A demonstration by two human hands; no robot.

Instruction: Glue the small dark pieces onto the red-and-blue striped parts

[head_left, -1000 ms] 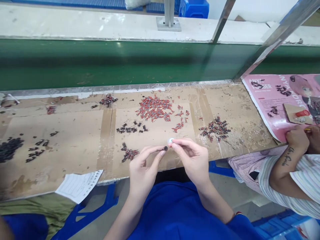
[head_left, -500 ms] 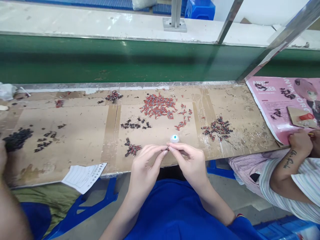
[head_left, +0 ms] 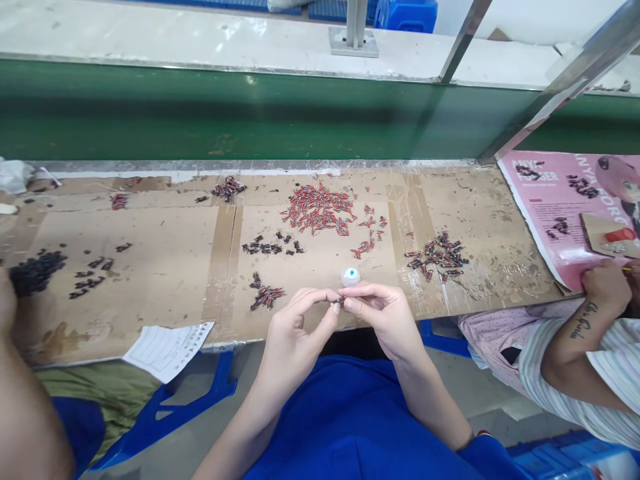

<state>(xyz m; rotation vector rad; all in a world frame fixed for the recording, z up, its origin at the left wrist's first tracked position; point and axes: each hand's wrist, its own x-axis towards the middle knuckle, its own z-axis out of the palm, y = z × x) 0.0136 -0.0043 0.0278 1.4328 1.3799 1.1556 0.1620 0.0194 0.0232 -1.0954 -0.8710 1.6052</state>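
Note:
My left hand [head_left: 299, 327] and my right hand [head_left: 384, 313] meet at the front edge of the cardboard-covered table [head_left: 300, 272]. Both pinch one small dark part [head_left: 339, 300] between their fingertips. Just beyond the fingers stands a small round white container [head_left: 351, 276] with a blue-green spot. A pile of red parts [head_left: 320, 208] lies farther back. Black parts [head_left: 267, 249] are left of centre, with a small red-and-black pile [head_left: 267, 297] beside my left hand. Another dark-and-red pile [head_left: 439, 256] is to the right.
On the left are a black heap [head_left: 37, 272], a paper sheet [head_left: 170, 350] over the edge and a person's arm [head_left: 30, 407]. A pink poster [head_left: 545, 220] and another person's hands [head_left: 605, 287] are at the right. A green belt [head_left: 225, 117] runs behind.
The view has shifted slightly. My fingers have changed their grip a little, and more of the dark part shows between them.

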